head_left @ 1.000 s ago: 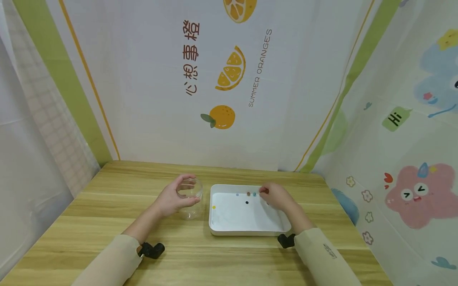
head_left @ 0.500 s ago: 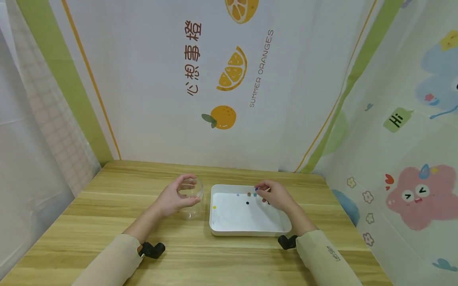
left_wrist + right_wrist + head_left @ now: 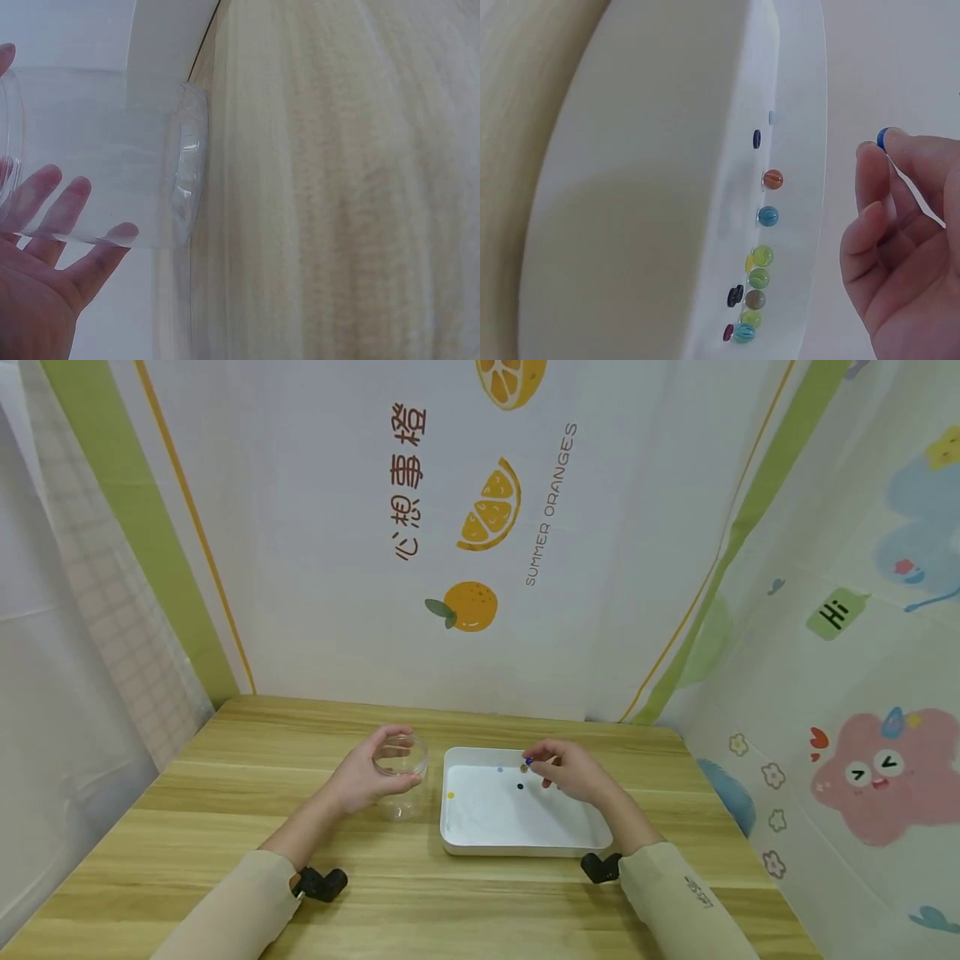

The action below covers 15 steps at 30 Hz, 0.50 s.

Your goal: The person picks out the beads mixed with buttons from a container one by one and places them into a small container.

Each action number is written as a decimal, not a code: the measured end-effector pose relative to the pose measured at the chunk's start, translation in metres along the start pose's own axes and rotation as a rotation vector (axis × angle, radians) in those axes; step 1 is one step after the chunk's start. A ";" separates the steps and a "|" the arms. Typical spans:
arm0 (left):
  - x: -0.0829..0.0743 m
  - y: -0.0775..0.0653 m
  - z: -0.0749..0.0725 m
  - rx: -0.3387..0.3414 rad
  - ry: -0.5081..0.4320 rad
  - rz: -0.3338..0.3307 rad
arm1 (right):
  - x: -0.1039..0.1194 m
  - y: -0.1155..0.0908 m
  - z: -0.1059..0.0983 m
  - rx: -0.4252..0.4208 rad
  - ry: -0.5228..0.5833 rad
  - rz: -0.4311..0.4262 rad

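My left hand [image 3: 363, 781] grips a clear plastic jar [image 3: 402, 797] near its rim, thumb on one side and fingers on the other. The jar stands upright and open on the table; in the left wrist view its clear wall shows nothing inside. Over the back of the white tray [image 3: 495, 822], my right hand [image 3: 576, 772] pinches a small blue button [image 3: 883, 139] between thumb and forefinger, its other fingers curled loosely. Beneath it lie an orange marble [image 3: 773, 179], a blue marble [image 3: 768, 216], several greenish marbles [image 3: 762, 256] and a dark button [image 3: 757, 139].
A yellow button [image 3: 451, 795] lies by the tray's left wall. The tray sits just right of the jar on the wooden table [image 3: 420, 902]. Behind the table hangs a white cloth [image 3: 337, 635] printed with oranges, and a patterned cloth [image 3: 787, 693] hangs at right.
My right hand has lifted a little from the tray's back right and moved left with the blue button in its fingertips. The left hand keeps its hold on the jar.
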<state>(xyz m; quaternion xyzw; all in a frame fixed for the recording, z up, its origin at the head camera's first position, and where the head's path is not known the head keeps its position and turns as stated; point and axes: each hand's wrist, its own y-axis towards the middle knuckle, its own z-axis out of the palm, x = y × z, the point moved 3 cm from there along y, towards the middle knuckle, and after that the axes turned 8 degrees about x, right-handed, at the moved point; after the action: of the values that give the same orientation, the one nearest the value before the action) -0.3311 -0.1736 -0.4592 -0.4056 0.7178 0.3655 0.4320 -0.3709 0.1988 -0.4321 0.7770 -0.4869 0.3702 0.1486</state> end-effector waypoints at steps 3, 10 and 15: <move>0.000 0.000 0.000 0.001 0.005 0.006 | 0.003 0.000 0.001 0.017 0.000 -0.009; 0.000 0.001 0.000 -0.003 0.006 0.023 | 0.012 0.003 0.003 0.021 -0.002 -0.024; 0.000 0.000 0.000 -0.007 0.006 0.011 | 0.022 0.004 0.006 0.019 -0.012 -0.030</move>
<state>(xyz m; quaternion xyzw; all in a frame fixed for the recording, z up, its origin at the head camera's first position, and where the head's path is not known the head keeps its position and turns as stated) -0.3312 -0.1735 -0.4595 -0.4043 0.7202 0.3691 0.4262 -0.3664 0.1793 -0.4212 0.7877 -0.4726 0.3681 0.1438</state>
